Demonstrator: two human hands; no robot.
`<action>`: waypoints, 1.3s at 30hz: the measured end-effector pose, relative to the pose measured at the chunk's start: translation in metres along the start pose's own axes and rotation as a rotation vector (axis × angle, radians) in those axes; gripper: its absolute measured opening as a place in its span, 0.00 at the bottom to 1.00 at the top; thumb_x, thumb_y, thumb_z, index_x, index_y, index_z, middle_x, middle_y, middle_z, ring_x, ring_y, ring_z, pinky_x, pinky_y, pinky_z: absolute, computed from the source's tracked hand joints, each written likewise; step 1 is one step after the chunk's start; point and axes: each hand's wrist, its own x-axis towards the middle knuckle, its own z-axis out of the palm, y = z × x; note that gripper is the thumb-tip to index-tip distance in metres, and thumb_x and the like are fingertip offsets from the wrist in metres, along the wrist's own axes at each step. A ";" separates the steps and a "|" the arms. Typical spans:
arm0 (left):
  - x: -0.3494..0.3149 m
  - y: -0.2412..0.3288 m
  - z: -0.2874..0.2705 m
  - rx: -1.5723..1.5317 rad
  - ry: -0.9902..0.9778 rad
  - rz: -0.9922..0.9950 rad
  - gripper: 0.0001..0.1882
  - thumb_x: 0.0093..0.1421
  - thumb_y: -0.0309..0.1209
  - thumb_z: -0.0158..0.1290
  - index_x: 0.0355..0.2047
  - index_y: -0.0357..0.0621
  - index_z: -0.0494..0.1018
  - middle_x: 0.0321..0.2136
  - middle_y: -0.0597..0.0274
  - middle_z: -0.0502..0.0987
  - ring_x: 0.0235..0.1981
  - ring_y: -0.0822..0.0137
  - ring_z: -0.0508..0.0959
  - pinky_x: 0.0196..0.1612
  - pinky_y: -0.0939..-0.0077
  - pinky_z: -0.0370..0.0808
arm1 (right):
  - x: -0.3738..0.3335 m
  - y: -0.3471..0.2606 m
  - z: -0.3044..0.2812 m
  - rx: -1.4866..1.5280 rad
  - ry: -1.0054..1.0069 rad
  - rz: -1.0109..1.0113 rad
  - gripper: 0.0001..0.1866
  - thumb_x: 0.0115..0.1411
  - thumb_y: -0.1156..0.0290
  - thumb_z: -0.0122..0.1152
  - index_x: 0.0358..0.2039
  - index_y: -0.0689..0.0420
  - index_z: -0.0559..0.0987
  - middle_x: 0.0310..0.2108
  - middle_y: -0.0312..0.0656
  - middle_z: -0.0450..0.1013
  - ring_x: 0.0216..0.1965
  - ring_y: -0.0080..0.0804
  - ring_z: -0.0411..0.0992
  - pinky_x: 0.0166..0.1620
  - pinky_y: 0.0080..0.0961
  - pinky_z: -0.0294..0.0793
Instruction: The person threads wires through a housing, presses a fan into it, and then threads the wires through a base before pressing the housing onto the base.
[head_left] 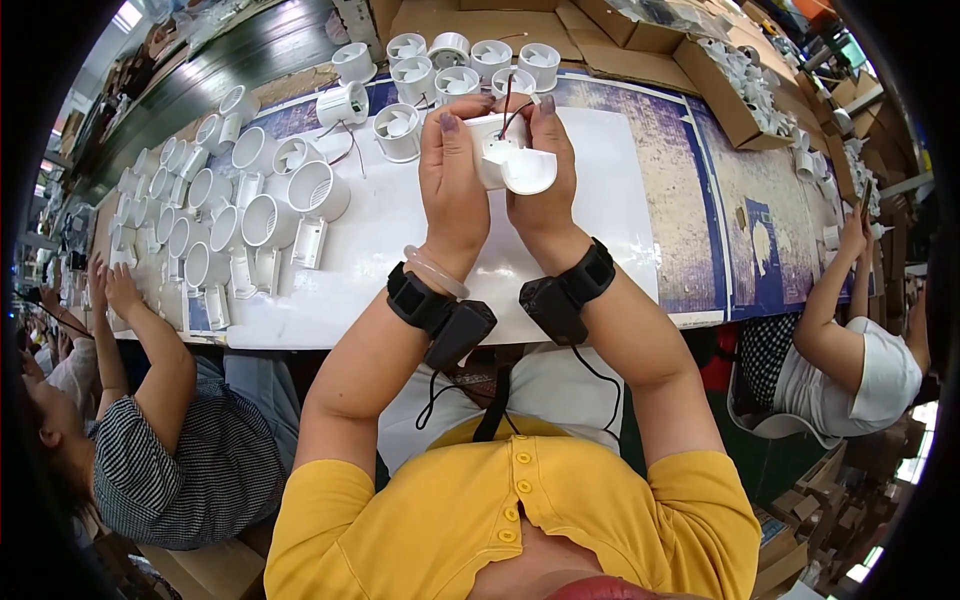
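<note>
Above glossy white sheet (610, 210) | left hand (453, 172) + right hand (546, 168) wrapped round white plastic rounded housing (528, 174) | step: likely two-handed steadying | next needs: thin red wire (505, 120) kept clear

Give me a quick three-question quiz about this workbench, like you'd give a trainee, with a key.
1. True or false: the left hand and right hand hold the same white plastic part with thin wires.

2. Where is the cluster of round white plastic fan units with blades? A: between the forearms. B: beyond the hands. C: on the lap.

3. Fill in: the open brown cardboard box on the right holds many small ____ pieces.

Key: 1, true. 2, B. 3, white.
</note>
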 end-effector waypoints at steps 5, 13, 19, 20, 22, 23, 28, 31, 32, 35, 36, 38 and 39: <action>-0.004 -0.003 -0.012 0.266 0.027 0.147 0.13 0.69 0.35 0.37 0.36 0.38 0.66 0.37 0.62 0.70 0.38 0.73 0.69 0.45 0.80 0.66 | -0.009 0.007 0.001 -0.125 -0.007 -0.048 0.20 0.69 0.56 0.35 0.35 0.58 0.72 0.31 0.35 0.70 0.32 0.20 0.68 0.36 0.18 0.67; 0.001 -0.009 -0.013 0.289 0.019 0.069 0.12 0.68 0.36 0.40 0.40 0.39 0.66 0.39 0.61 0.70 0.41 0.72 0.68 0.46 0.79 0.66 | 0.006 0.013 -0.014 0.019 0.003 0.078 0.20 0.67 0.53 0.39 0.38 0.56 0.72 0.33 0.37 0.72 0.34 0.25 0.70 0.38 0.24 0.71; -0.002 -0.003 -0.009 0.426 -0.192 0.187 0.25 0.59 0.39 0.55 0.51 0.40 0.63 0.48 0.56 0.67 0.49 0.66 0.67 0.52 0.73 0.66 | 0.020 -0.005 -0.027 0.514 0.144 0.262 0.23 0.65 0.49 0.40 0.40 0.55 0.73 0.38 0.41 0.73 0.40 0.33 0.72 0.43 0.30 0.73; -0.002 -0.004 -0.012 0.581 -0.279 0.222 0.30 0.55 0.39 0.58 0.54 0.41 0.61 0.50 0.55 0.66 0.51 0.64 0.66 0.53 0.71 0.66 | 0.021 -0.008 -0.027 0.577 0.211 0.328 0.23 0.64 0.48 0.40 0.40 0.55 0.73 0.39 0.41 0.73 0.41 0.34 0.73 0.44 0.32 0.74; 0.000 -0.004 -0.017 0.736 -0.366 0.258 0.35 0.51 0.38 0.62 0.56 0.41 0.60 0.52 0.54 0.65 0.53 0.62 0.65 0.54 0.69 0.65 | 0.021 -0.012 -0.028 0.641 0.277 0.392 0.24 0.64 0.48 0.40 0.41 0.55 0.73 0.40 0.42 0.73 0.42 0.36 0.73 0.45 0.33 0.74; 0.002 -0.005 -0.020 0.801 -0.369 0.270 0.37 0.49 0.35 0.63 0.57 0.41 0.59 0.52 0.53 0.66 0.53 0.61 0.66 0.54 0.68 0.65 | 0.022 -0.012 -0.027 0.644 0.281 0.405 0.23 0.64 0.49 0.39 0.41 0.56 0.73 0.40 0.42 0.73 0.42 0.36 0.72 0.46 0.33 0.73; 0.008 0.001 -0.019 0.985 -0.326 0.390 0.42 0.43 0.27 0.63 0.58 0.40 0.55 0.50 0.53 0.68 0.51 0.57 0.68 0.55 0.66 0.65 | 0.036 0.006 -0.045 0.461 0.313 0.211 0.20 0.66 0.55 0.37 0.42 0.57 0.72 0.41 0.42 0.72 0.45 0.36 0.70 0.50 0.32 0.68; 0.009 0.003 -0.020 0.975 -0.287 0.430 0.43 0.42 0.24 0.62 0.59 0.40 0.55 0.49 0.54 0.68 0.50 0.56 0.69 0.55 0.66 0.65 | 0.040 0.006 -0.048 0.155 0.349 -0.035 0.18 0.66 0.59 0.37 0.42 0.57 0.72 0.41 0.42 0.72 0.45 0.34 0.69 0.51 0.31 0.66; 0.009 0.003 -0.020 0.941 -0.267 0.425 0.43 0.42 0.23 0.62 0.59 0.40 0.55 0.49 0.54 0.69 0.50 0.56 0.69 0.54 0.66 0.65 | 0.040 0.000 -0.043 -0.056 0.363 -0.168 0.17 0.66 0.60 0.38 0.42 0.58 0.73 0.41 0.41 0.72 0.46 0.33 0.68 0.52 0.30 0.65; 0.008 0.003 -0.021 0.912 -0.269 0.453 0.43 0.42 0.22 0.62 0.59 0.40 0.55 0.48 0.54 0.69 0.50 0.56 0.69 0.54 0.66 0.66 | 0.035 -0.008 -0.035 -0.486 0.238 -0.439 0.15 0.66 0.63 0.40 0.41 0.58 0.73 0.41 0.41 0.72 0.45 0.31 0.67 0.51 0.28 0.64; 0.008 0.003 -0.020 0.918 -0.291 0.487 0.43 0.42 0.22 0.61 0.59 0.40 0.54 0.49 0.53 0.69 0.50 0.56 0.70 0.54 0.67 0.66 | 0.032 -0.010 -0.033 -0.703 0.095 -0.574 0.14 0.66 0.63 0.41 0.40 0.58 0.73 0.40 0.40 0.71 0.45 0.30 0.67 0.50 0.27 0.64; 0.009 0.003 -0.021 0.921 -0.314 0.520 0.43 0.42 0.21 0.61 0.59 0.40 0.54 0.49 0.53 0.69 0.50 0.56 0.70 0.54 0.67 0.66 | 0.027 -0.011 -0.030 -0.920 -0.053 -0.706 0.14 0.66 0.63 0.42 0.40 0.58 0.73 0.40 0.40 0.71 0.45 0.29 0.67 0.50 0.26 0.64; 0.009 0.002 -0.021 0.900 -0.326 0.527 0.43 0.43 0.21 0.61 0.59 0.41 0.54 0.49 0.53 0.69 0.50 0.56 0.69 0.54 0.67 0.66 | 0.026 -0.010 -0.029 -0.894 -0.056 -0.636 0.13 0.66 0.64 0.42 0.39 0.58 0.73 0.40 0.39 0.71 0.44 0.28 0.67 0.49 0.25 0.65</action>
